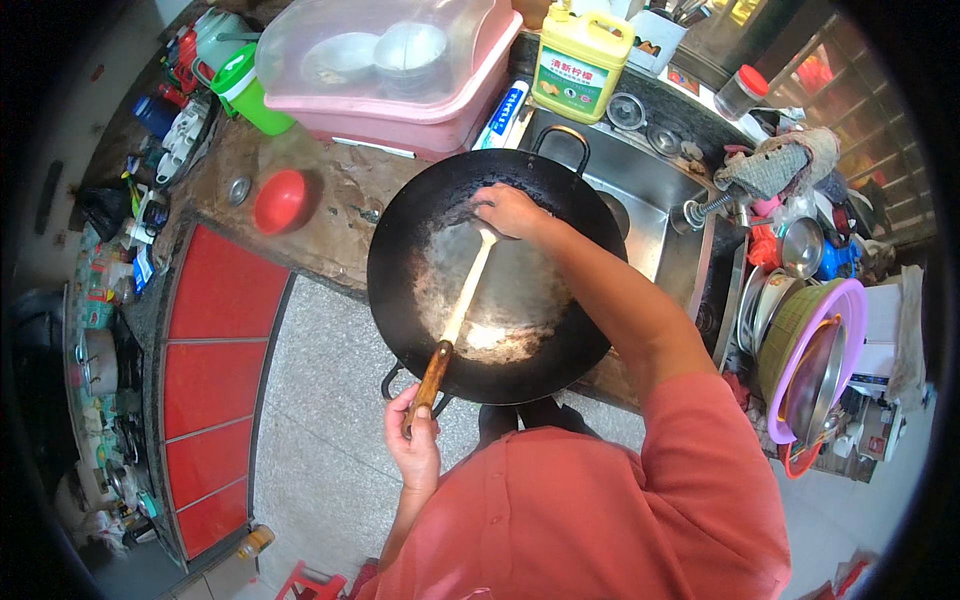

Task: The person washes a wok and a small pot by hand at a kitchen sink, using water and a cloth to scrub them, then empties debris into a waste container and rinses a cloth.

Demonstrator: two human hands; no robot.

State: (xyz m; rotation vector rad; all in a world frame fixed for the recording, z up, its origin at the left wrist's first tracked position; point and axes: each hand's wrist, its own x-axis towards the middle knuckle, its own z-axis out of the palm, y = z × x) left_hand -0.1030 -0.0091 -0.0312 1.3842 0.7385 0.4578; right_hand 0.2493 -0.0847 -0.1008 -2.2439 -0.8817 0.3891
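A large black wok (pixel 405 307) with two loop handles sits in front of me, across the counter's front edge and part of the sink. Greyish, cloudy liquid seems to cover its bottom. My left hand (pixel 416 442) grips the wooden handle (pixel 430 382) of a metal wok spatula (pixel 469 289) by the wok's near rim. The spatula's shaft slants up and away over the wok. At its far end, my right hand (pixel 512 211) is bent over the spatula head (pixel 487 229), inside the wok. Whether anything lies beneath those fingers is hidden.
Beyond the wok are a pink lidded dish box (pixel 382 124) and a yellow detergent jug (pixel 581 64). Right of it lie a steel sink (pixel 645 180) and stacked basins (pixel 851 330). A red bowl (pixel 281 201) and a green lidded container (pixel 251 90) stand on the left counter.
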